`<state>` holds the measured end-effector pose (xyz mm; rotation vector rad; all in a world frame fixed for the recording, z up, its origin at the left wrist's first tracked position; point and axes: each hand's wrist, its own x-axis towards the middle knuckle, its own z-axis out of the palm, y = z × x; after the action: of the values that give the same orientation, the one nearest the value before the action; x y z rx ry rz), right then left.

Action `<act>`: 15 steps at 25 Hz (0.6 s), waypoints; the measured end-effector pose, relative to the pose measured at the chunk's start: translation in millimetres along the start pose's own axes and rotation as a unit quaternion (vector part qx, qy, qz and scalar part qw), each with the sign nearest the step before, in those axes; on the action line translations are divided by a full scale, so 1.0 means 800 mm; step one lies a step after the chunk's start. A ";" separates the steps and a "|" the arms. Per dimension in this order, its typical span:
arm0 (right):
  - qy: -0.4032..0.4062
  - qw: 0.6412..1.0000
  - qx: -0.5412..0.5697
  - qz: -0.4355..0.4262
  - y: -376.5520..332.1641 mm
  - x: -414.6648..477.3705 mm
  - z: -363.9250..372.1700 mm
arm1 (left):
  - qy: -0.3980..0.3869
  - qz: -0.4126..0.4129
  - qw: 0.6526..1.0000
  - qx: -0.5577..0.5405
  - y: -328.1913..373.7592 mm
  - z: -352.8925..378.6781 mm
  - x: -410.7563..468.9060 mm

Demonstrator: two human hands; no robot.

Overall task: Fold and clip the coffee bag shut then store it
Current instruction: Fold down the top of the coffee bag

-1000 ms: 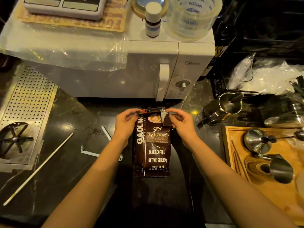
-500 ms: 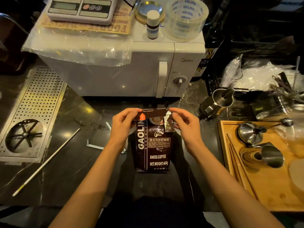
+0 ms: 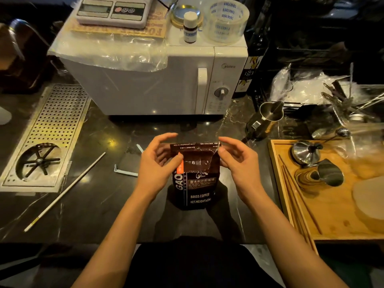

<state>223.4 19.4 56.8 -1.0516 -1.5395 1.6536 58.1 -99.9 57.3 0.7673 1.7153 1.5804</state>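
A dark brown coffee bag stands upright on the black counter, its top flap folded down toward me over the front. My left hand holds the bag's upper left, thumb pressed on the folded flap and fingers curled behind it. At the upper right corner my right hand pinches the flap's edge, the other fingers spread. A pale plastic clip lies on the counter just left of my left hand, partly hidden by it.
A white microwave stands right behind the bag, with a scale, a small bottle and a tape roll on top. On the right a wooden tray holds steel jugs. A perforated drip tray and a long white stick lie at left.
The bag's top, held as a narrow strip before, now lies folded further down over the front. My fingers have loosened and spread. The view has pulled back and tilted up.
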 end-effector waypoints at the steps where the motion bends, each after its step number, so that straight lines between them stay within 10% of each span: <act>1: -0.002 1.000 -0.002 0.002 0.000 -0.003 0.000 | 0.002 0.004 1.000 0.011 0.000 0.002 -0.002; 15: -0.011 0.998 -0.060 -0.026 -0.005 -0.005 0.002 | 0.029 0.007 0.996 0.081 -0.004 0.025 -0.001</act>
<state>223.3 15.4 61.6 -1.0487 -1.6856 1.5585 74.8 -88.8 53.6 0.8204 1.9017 1.4989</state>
